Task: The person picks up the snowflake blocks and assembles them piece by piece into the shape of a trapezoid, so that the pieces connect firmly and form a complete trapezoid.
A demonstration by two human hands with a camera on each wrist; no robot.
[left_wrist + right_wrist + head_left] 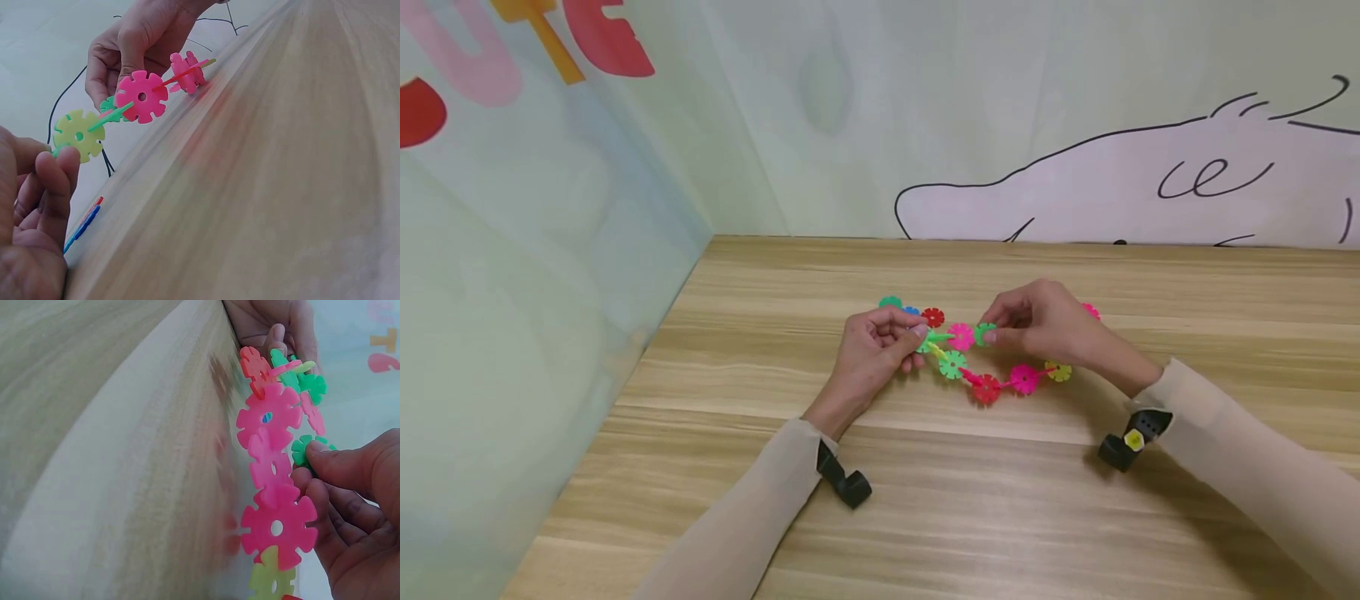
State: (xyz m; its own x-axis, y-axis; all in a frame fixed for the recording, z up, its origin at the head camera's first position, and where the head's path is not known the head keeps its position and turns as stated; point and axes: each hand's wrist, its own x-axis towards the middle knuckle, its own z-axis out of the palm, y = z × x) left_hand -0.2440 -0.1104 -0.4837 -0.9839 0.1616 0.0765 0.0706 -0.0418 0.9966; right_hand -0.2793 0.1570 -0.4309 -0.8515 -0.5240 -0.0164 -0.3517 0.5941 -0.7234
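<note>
1. Head view — a wooden table [925, 525] lies under my work, wide enough to rest forearms on
2. My chain of notched discs [1024, 379] runs rightward from my left grip, nearer me than the other strand; I'd keep it slack so it doesn't tug on the joint
3. My left hand [867, 354] pinches the chain between thumb and finger; my right hand [1052, 321] pinches one green disc [985, 335], thumb against its face. To join well, I'd steady the left, set the green disc crosswise, line up notch with notch, then push straight without twisting
4. The light-green disc [928, 342] sits at my left fingertips, and the pink disc [961, 336] lies between both grips, the green one just beside its right edge
5. Their notches are too small here — I cannot tell whether they've engaged
</note>
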